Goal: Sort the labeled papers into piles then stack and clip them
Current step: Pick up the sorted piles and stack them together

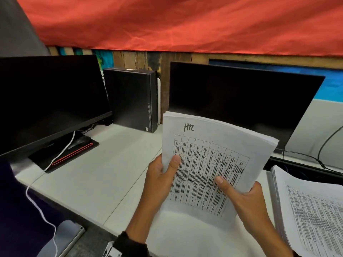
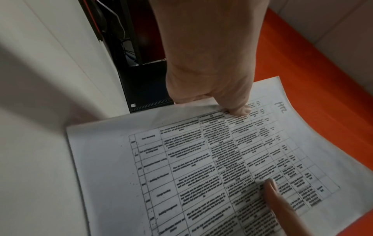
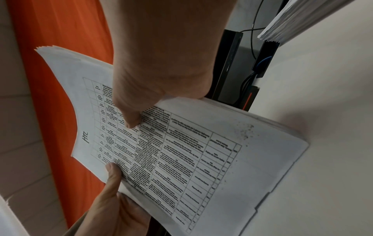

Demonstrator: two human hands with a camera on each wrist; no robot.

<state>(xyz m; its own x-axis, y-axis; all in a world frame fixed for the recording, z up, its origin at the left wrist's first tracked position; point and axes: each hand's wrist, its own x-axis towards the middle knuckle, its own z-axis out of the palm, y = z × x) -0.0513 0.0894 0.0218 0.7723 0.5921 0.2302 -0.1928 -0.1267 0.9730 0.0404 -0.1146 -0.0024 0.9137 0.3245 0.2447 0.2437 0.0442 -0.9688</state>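
Note:
A thick sheaf of printed papers (image 1: 207, 164) stands nearly upright above the desk, its top sheet a table with a handwritten label at the top. My left hand (image 1: 163, 175) grips its left edge, thumb on the front. My right hand (image 1: 239, 195) grips its lower right edge, thumb across the print. The left wrist view has the same sheaf (image 2: 201, 159) under my left hand (image 2: 210, 89). From the right wrist, the sheaf (image 3: 181, 151) appears with my right hand (image 3: 159, 86) on it. A second pile of papers (image 1: 311, 210) lies flat at the right.
Two dark monitors (image 1: 46, 101) (image 1: 241, 101) stand at the back of the white desk (image 1: 104, 173), with a small black computer (image 1: 133, 97) between them. A white cable (image 1: 40, 210) trails over the desk's left edge. A red cloth (image 1: 185, 23) hangs above.

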